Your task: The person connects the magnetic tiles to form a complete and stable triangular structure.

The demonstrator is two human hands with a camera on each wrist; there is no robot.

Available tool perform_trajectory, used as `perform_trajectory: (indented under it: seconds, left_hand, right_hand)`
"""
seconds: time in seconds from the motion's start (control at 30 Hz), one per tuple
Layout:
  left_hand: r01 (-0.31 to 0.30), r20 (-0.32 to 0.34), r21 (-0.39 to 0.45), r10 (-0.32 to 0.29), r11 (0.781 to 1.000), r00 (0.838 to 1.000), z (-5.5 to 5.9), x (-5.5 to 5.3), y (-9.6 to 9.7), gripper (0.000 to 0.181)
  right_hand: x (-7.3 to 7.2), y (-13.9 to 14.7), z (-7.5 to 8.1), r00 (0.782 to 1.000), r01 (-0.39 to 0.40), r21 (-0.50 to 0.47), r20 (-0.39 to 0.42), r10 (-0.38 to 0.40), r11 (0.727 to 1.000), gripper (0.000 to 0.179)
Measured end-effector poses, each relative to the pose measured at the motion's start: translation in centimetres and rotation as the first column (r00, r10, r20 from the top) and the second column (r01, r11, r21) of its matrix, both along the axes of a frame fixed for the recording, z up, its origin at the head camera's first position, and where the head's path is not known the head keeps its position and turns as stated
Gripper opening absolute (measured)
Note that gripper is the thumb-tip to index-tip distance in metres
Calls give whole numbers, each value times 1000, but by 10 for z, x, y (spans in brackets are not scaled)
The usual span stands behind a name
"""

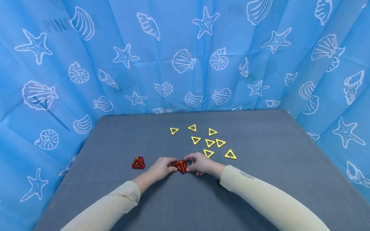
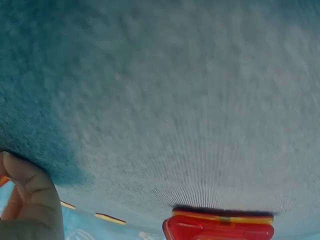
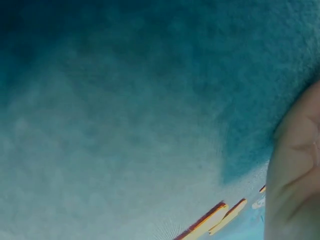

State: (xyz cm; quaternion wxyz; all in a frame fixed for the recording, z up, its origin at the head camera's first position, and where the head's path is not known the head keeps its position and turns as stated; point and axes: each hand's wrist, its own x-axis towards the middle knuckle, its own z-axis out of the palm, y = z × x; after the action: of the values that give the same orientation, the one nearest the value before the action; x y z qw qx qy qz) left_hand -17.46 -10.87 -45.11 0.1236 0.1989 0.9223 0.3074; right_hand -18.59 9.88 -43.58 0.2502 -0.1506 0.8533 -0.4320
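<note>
In the head view, a small dark red pyramid of triangular pieces (image 1: 181,166) sits low over the grey table between both hands. My left hand (image 1: 161,166) pinches its left side with thumb and fingers. From the other side, my right hand (image 1: 203,163) grips it, index finger at the top and thumb lower down. The left wrist view shows part of the left hand (image 2: 32,202) at the edge, with only a sliver of red beside it. Only the side of the right hand (image 3: 297,170) appears in the right wrist view, and the held pyramid is hidden there.
A second red pyramid (image 1: 138,162) stands on the table (image 1: 121,138) left of the left hand. Several flat yellow triangle frames lie scattered beyond the hands, one of them (image 1: 230,154) farther right. Behind the table hangs a blue shell-patterned curtain (image 1: 162,73).
</note>
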Motion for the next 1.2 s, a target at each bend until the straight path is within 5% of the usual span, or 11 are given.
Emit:
perform_trajectory:
  seconds: [0.17, 0.4, 0.67, 1.2]
  left_hand:
    - [-63, -14, 39, 64, 997, 998, -2, 4, 0, 29]
    - [-103, 47, 111, 98, 988, 994, 3, 16, 1, 41]
    - [-114, -3, -26, 113, 993, 994, 2, 20, 12, 50]
    - [-124, -58, 1, 124, 992, 991, 3, 24, 13, 35]
  right_hand:
    - [1, -1, -3, 1000, 23, -10, -8, -23, 1000, 15]
    - [3, -1, -4, 999, 36, -8, -31, -36, 999, 23]
    - [7, -5, -3, 993, 56, 38, -104, -52, 998, 17]
    - [10, -13, -3, 989, 137, 32, -62, -135, 990, 10]
